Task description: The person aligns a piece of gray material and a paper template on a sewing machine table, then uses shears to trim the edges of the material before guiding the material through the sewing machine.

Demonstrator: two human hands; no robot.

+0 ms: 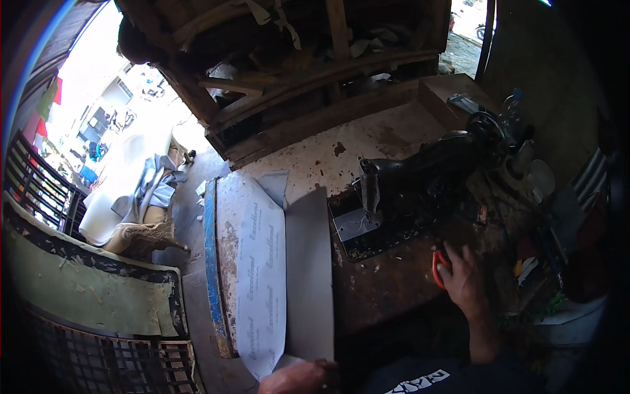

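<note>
My right hand (464, 281) is over the brown tabletop, its fingers around the orange-red handle of what look like scissors (439, 268); the blades cannot be made out. Beyond it stands a black sewing machine (420, 172), its head to the left above a metal plate. At the lower edge, my left hand (298, 379) lies by the near end of a long white printed sheet (261, 282). Its fingers are mostly hidden, and whether it grips the sheet is unclear. A grey-brown panel of material (310, 276) runs alongside the sheet's right edge.
A worn wooden frame (282, 98) rises behind the table. To the left are a blue-edged board (211, 256), a green padded panel (98, 289) and a carved chair part (147, 230) with cloth on it. Clutter and a plastic bottle (513, 105) sit at the right.
</note>
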